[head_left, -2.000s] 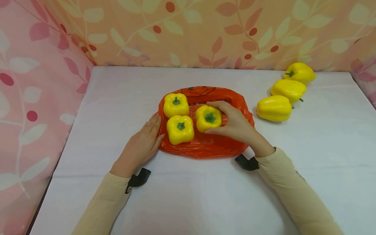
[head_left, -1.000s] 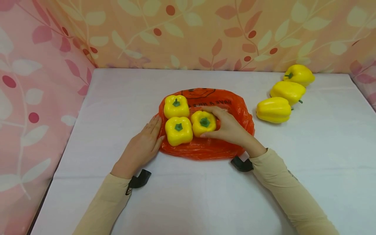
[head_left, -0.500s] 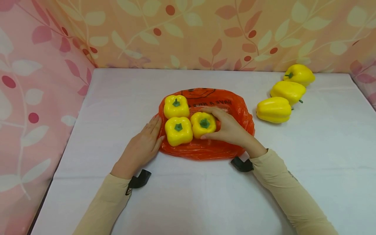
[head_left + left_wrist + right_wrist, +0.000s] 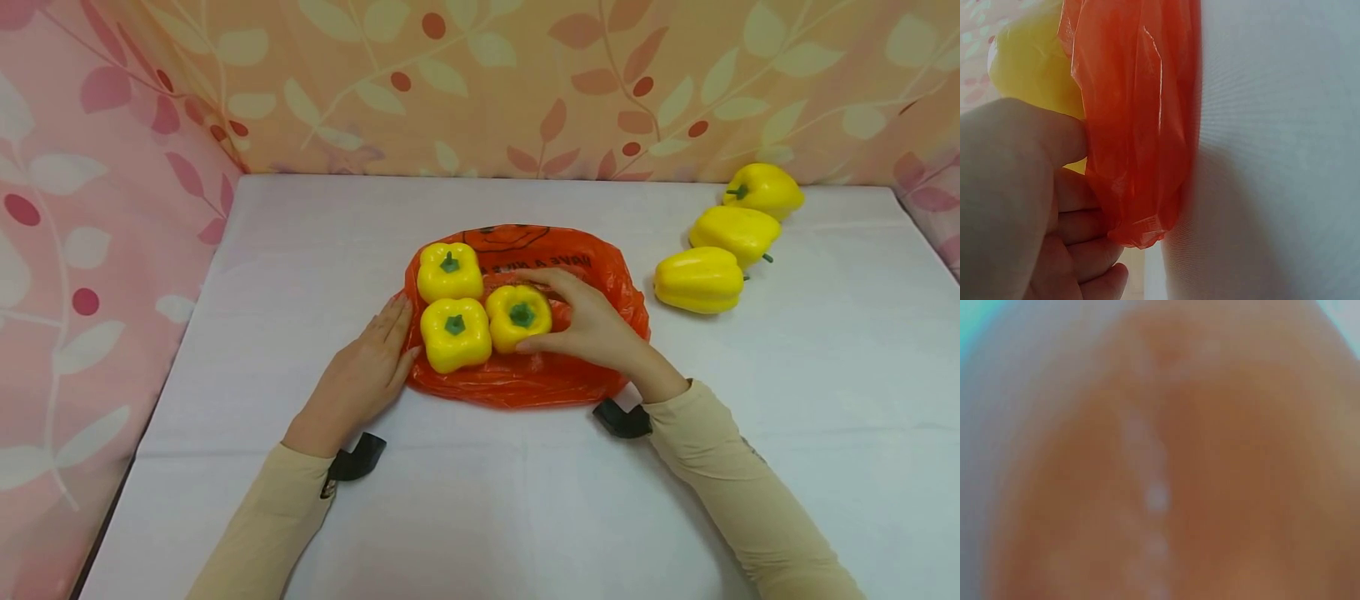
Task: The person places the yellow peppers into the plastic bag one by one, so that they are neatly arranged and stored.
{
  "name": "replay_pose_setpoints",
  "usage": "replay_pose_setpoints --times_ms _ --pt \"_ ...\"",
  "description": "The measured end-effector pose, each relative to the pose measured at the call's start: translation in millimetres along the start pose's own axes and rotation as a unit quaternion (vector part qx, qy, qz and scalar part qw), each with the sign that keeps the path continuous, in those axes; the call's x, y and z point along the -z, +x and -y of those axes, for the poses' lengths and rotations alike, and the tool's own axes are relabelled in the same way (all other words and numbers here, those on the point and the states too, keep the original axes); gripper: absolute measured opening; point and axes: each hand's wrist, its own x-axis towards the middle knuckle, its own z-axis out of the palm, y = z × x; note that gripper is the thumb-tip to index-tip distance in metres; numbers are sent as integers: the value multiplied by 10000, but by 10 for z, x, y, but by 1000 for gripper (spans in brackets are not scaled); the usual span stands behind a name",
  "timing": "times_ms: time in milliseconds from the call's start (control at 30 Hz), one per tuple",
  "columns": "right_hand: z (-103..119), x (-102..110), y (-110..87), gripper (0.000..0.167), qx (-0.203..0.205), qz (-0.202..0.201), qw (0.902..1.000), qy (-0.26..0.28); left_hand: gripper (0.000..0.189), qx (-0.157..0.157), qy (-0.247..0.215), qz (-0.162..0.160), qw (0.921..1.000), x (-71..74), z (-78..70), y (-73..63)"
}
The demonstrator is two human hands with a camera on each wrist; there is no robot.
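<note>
In the head view, three yellow bell peppers stand stem up on a flattened-out red plastic bag [image 4: 525,385]: a back-left pepper [image 4: 450,273], a front-left pepper [image 4: 456,335] and a right-hand pepper [image 4: 519,319]. My right hand [image 4: 596,321] surrounds that right-hand pepper with thumb and fingers spread; a narrow gap shows behind the pepper, and the thumb tip lies at its front edge. Fairly straight fingers of my left hand [image 4: 363,371] press against the bag's left side. The left wrist view shows the crumpled bag wall [image 4: 1138,125] by my fingers. Blur fills the right wrist view.
Three more yellow bell peppers [image 4: 699,281] lie on their sides in a slanting row at the back right. White cloth covers the table [image 4: 480,500]. A floral curtain [image 4: 480,92] hangs behind, with a pink one [image 4: 67,275] at the left.
My right hand has brought its pepper left against the front-left one. Since the half-second frame, its fingers have spread a little and lifted slightly from the pepper. The left hand stays put.
</note>
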Motion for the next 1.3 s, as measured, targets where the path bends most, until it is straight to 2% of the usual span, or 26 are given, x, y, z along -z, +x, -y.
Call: replay_pose_setpoints --times_ms 200,367,633,833,1300 --pt "-7 70 -60 76 14 -221 9995 247 64 -9 22 -24 10000 -1 -2 -5" --pt "-29 174 -121 67 16 -618 9979 206 64 -34 24 -52 10000 -11 8 -3" --pt "-59 367 -271 63 -386 -938 9939 440 63 -107 -24 -121 9999 -12 9 -5" --pt "-80 492 -387 62 -375 -1173 9917 363 64 -110 -35 -117 9999 -13 9 -1" --pt "-154 701 -650 59 -770 -2130 9737 246 64 -74 -46 -50 9999 -5 2 0"
